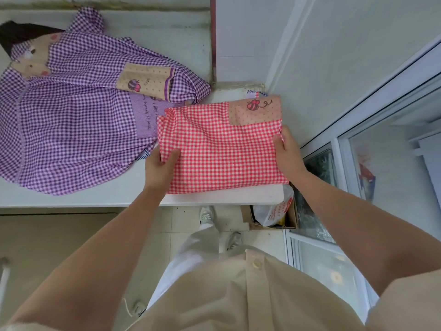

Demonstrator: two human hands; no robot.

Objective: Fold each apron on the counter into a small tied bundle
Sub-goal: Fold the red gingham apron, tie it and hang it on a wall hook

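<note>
A red-and-white checked apron (222, 144), folded into a rectangle with a beige bee patch at its far right corner, lies on the right end of the white counter (95, 197). My left hand (160, 168) pinches its left edge, thumb on top. My right hand (287, 151) grips its right edge, fingers curled round the fabric. A purple checked apron (76, 115) lies spread out and crumpled on the counter to the left, its right edge tucked under the red one. It has a beige pocket with a bee and a doll face at its far left.
The counter ends just right of the red apron, near a wall corner and a glass sliding door (381, 139). On the tiled floor below sits a cardboard box (269, 220) holding a plastic bag. My feet stand by the counter's front edge.
</note>
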